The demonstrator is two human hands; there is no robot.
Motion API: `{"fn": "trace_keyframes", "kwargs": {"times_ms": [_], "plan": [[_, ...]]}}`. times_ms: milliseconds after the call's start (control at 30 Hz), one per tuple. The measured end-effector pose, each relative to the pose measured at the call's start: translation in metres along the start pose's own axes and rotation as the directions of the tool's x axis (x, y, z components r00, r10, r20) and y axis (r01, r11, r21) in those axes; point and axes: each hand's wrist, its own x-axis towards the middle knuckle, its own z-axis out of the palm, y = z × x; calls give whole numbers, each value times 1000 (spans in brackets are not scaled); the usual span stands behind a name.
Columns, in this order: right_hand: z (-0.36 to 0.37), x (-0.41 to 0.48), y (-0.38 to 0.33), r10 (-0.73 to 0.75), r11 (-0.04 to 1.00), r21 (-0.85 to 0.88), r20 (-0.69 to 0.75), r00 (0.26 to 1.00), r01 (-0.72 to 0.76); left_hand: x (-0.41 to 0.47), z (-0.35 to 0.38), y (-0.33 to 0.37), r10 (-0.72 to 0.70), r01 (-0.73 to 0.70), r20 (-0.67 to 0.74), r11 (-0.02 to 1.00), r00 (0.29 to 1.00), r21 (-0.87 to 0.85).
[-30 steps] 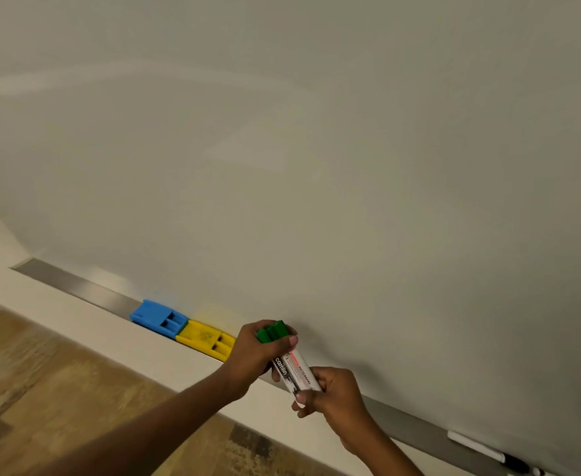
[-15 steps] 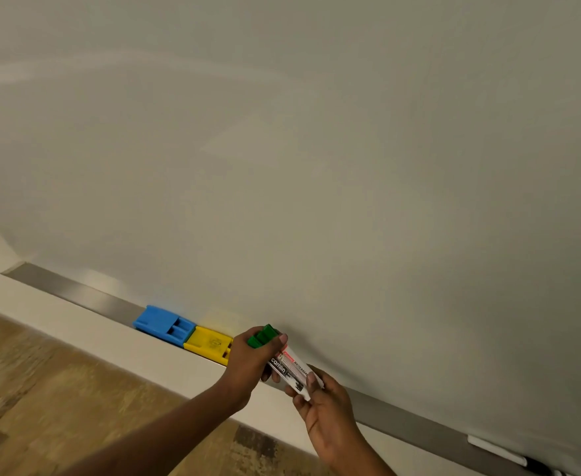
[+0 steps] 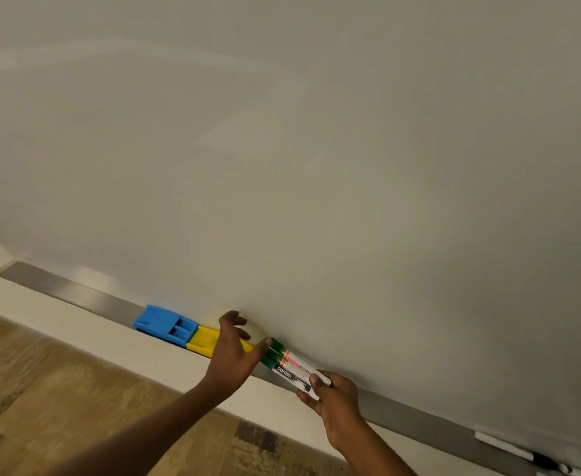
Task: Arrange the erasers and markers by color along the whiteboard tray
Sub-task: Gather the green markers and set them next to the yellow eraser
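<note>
Two green-capped markers lie side by side in the metal tray under the whiteboard. My right hand pinches their white rear ends. My left hand hovers with fingers spread, its thumb touching the green caps. Left of them a yellow eraser sits in the tray, partly hidden by my left hand, with a blue eraser touching its left side. A black-capped white marker lies far right in the tray.
The whiteboard fills the upper view. A white ledge runs below the tray, with wood-patterned floor beneath. The tray's left stretch and the stretch between my right hand and the black marker hold nothing.
My left hand let go of the green caps and spread its fingers. The markers went down into the tray, right of the yellow eraser, my right hand still on them.
</note>
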Motion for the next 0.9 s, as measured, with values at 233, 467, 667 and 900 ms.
{"fn": "trace_keyframes", "kwargs": {"times_ms": [233, 467, 667, 900], "plan": [[10, 27, 16, -3, 987, -161, -114, 993, -15, -5, -25, -34, 152, -173, 85, 907, 985, 384], [26, 44, 17, 21, 964, -259, -128, 991, -54, -5, -23, -43, 361, -500, 346, 649, 866, 573], [44, 49, 18, 23, 913, -394, -209, 978, -106, -11, -7, -58, 164, -632, 635, 443, 755, 636], [64, 52, 21, 144, 933, -264, -354, 924, -246, -15, 6, -63, -9, -681, 734, 366, 679, 634]]}}
